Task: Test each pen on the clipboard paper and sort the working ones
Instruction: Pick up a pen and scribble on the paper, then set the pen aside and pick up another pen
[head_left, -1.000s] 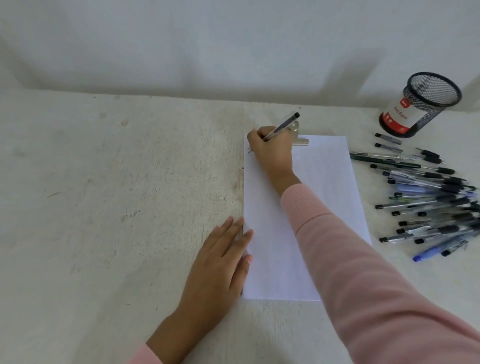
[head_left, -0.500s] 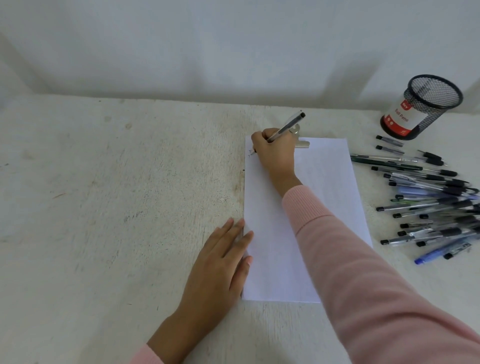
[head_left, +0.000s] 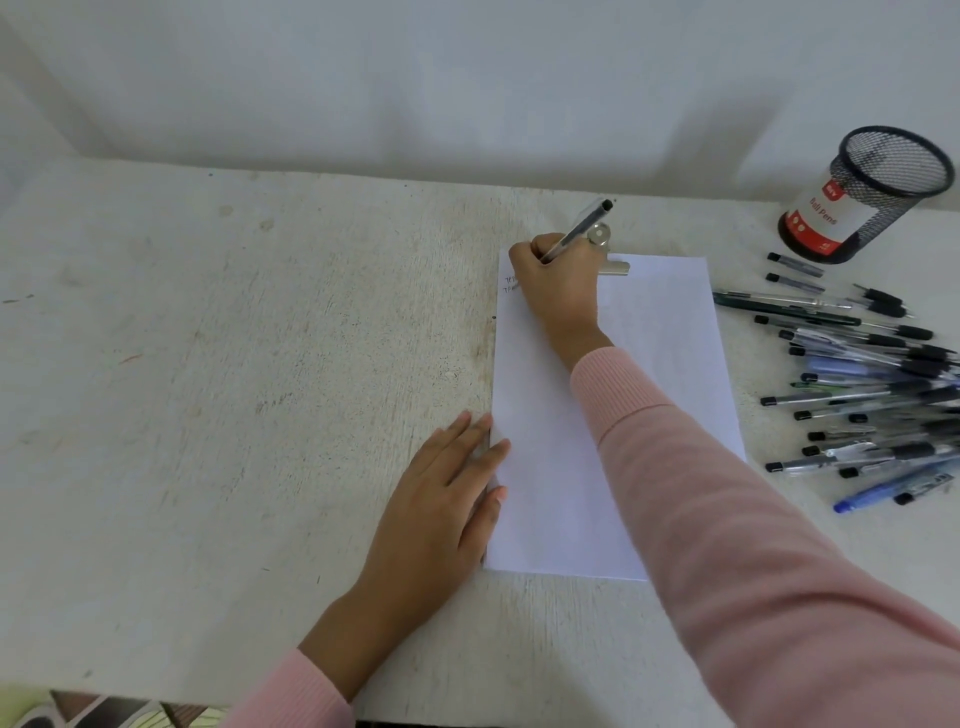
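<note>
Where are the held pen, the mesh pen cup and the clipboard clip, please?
held pen (head_left: 582, 228), head view, on its grey barrel.
mesh pen cup (head_left: 883, 208), head view, on its black mesh wall.
clipboard clip (head_left: 615, 268), head view, on its metal bar.

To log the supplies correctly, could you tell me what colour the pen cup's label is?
The label is white with red at its base; head view.

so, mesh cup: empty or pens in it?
Looks empty: nothing rises above the rim of the cup and the far mesh shows through. The label hides its bottom. The pens lie outside it.
</note>
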